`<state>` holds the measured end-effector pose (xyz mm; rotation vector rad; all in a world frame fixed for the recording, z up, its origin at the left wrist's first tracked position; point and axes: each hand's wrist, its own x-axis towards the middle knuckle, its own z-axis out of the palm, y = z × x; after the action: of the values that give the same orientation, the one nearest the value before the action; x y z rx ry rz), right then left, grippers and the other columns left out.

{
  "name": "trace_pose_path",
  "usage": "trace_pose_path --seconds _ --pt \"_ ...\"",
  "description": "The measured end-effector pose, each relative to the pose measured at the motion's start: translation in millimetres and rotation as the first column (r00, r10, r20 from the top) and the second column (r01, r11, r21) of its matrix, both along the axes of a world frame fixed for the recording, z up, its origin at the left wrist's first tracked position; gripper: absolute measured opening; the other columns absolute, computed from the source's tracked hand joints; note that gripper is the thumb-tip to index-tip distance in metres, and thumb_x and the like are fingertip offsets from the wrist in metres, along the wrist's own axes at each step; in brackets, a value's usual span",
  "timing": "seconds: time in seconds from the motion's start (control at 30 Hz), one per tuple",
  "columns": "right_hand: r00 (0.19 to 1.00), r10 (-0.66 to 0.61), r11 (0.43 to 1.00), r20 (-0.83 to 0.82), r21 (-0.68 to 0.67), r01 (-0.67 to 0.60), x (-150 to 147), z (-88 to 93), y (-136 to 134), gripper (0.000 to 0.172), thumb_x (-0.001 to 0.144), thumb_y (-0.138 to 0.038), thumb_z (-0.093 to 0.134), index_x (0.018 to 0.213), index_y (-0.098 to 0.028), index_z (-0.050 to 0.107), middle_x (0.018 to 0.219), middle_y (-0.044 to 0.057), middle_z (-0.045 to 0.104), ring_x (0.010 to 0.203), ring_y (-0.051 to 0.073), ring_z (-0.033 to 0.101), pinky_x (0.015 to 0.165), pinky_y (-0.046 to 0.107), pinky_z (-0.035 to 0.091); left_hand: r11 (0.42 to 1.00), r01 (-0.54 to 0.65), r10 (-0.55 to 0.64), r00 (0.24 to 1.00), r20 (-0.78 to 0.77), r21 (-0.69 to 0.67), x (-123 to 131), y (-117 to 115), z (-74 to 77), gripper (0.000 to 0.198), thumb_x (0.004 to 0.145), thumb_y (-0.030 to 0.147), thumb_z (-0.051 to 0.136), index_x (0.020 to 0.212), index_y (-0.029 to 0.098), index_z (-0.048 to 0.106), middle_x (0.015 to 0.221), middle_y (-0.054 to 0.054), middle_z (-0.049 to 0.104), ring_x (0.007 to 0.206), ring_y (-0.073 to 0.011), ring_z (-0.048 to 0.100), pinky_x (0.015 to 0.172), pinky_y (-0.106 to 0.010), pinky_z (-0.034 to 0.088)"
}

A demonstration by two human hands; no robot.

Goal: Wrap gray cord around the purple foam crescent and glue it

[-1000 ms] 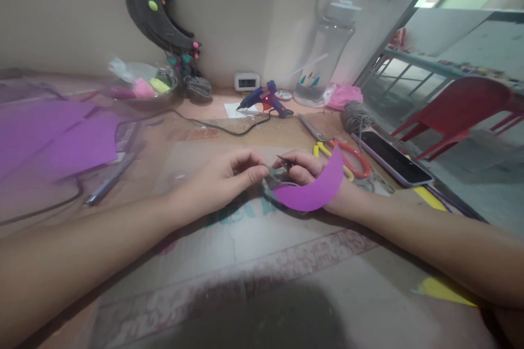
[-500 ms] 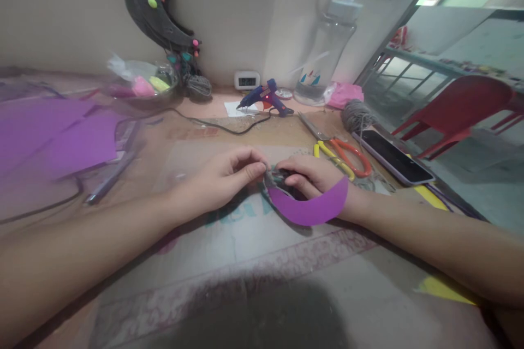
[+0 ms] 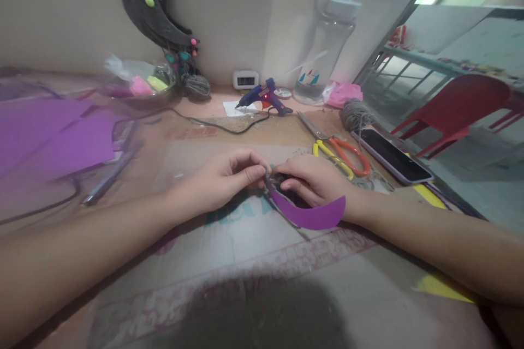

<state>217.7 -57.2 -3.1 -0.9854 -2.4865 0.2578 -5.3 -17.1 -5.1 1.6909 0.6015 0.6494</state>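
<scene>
A purple crescent-shaped piece (image 3: 313, 215) hangs between my hands over the table, its curved end pointing right. Grey yarn (image 3: 273, 179) covers its upper left end. My left hand (image 3: 235, 177) pinches that end between thumb and forefinger. My right hand (image 3: 309, 177) has its fingers curled around the grey yarn just beside it, close to my left fingertips. The exact hold of the right fingers is partly hidden. A grey strand trails under the crescent.
Behind my hands lie a blue glue gun (image 3: 264, 97) with its cord, orange-and-yellow scissors (image 3: 347, 155), a grey yarn ball (image 3: 355, 114) and a phone (image 3: 393, 155). Purple sheets (image 3: 53, 136) are at the left. A clear bottle (image 3: 325, 54) stands at the back.
The purple crescent has tilted and dropped slightly, showing a narrower face. Both hands keep nearly the same place, and my right fingers have closed in more on the yarn.
</scene>
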Motion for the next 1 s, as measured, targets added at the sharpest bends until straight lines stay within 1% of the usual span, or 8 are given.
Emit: trace_pose_path --seconds 0.23,0.47,0.57,0.7,0.83,0.9,1.0 --pt "0.999 -0.014 0.998 0.039 0.055 0.012 0.0 0.5 -1.8 0.039 0.100 -0.045 0.037 0.103 -0.017 0.063 0.079 0.003 0.064 0.072 0.014 0.056 0.066 0.026 0.034 0.999 0.017 -0.018 0.999 -0.029 -0.030 0.2 1.5 -0.5 0.012 0.090 0.027 0.054 0.087 0.017 0.059 0.072 0.001 0.061 0.067 -0.0105 0.057 0.064 -0.023 0.044" --pt "0.999 -0.017 0.998 0.040 0.057 0.015 -0.2 -0.6 -1.1 0.037 0.099 -0.044 0.038 0.102 -0.017 0.064 0.078 0.003 0.064 0.071 0.015 0.056 0.065 0.026 0.033 0.999 0.017 -0.018 0.999 -0.031 -0.044 0.3 0.2 -0.7 0.013 0.090 0.028 0.053 0.086 0.017 0.058 0.072 0.002 0.059 0.067 -0.0103 0.055 0.064 -0.023 0.043" --pt "0.999 -0.021 0.999 0.044 0.049 0.019 -1.0 -0.4 -1.0 0.040 0.100 -0.045 0.036 0.099 -0.017 0.064 0.076 0.003 0.064 0.069 0.015 0.055 0.064 0.026 0.034 0.999 0.023 -0.024 0.999 -0.031 -0.038 -0.5 0.2 -1.5 0.013 0.090 0.029 0.053 0.086 0.017 0.058 0.072 0.002 0.059 0.067 -0.0100 0.055 0.064 -0.023 0.043" --pt "0.998 -0.051 0.998 0.040 0.028 0.050 -1.8 1.2 -2.5 0.042 0.100 -0.046 0.035 0.098 -0.017 0.065 0.077 0.004 0.066 0.070 0.015 0.056 0.065 0.026 0.036 0.999 0.025 -0.026 0.999 -0.038 -0.020 -0.1 0.4 -1.4 0.013 0.091 0.028 0.052 0.087 0.017 0.058 0.073 0.002 0.059 0.067 -0.0102 0.054 0.064 -0.023 0.043" --pt "0.995 -0.092 0.992 -0.049 -0.089 0.087 0.0 1.6 -3.8 0.037 0.098 -0.045 0.039 0.099 -0.017 0.064 0.083 0.004 0.066 0.074 0.014 0.058 0.067 0.024 0.039 0.999 0.016 -0.017 1.000 -0.025 -0.030 1.2 0.1 -0.5 0.013 0.091 0.028 0.051 0.088 0.017 0.056 0.072 0.002 0.057 0.067 -0.0105 0.053 0.064 -0.024 0.043" --pt "0.991 -0.105 0.987 -0.088 -0.128 0.094 1.3 1.3 -4.1 0.037 0.098 -0.045 0.040 0.101 -0.017 0.064 0.086 0.004 0.067 0.074 0.014 0.059 0.068 0.024 0.040 0.999 0.013 -0.013 1.000 -0.003 -0.036 1.6 -0.1 -0.2 0.013 0.091 0.029 0.051 0.088 0.018 0.056 0.071 0.002 0.056 0.066 -0.0106 0.053 0.064 -0.024 0.043" --pt "0.991 -0.104 0.990 -0.084 -0.107 0.095 2.1 1.1 -4.6 0.038 0.098 -0.045 0.040 0.103 -0.016 0.064 0.088 0.005 0.068 0.075 0.015 0.060 0.068 0.025 0.041 0.999 0.008 -0.007 1.000 0.024 -0.036 1.3 -0.6 -0.4 0.012 0.091 0.029 0.051 0.089 0.018 0.056 0.071 0.002 0.056 0.066 -0.0108 0.053 0.064 -0.024 0.043"
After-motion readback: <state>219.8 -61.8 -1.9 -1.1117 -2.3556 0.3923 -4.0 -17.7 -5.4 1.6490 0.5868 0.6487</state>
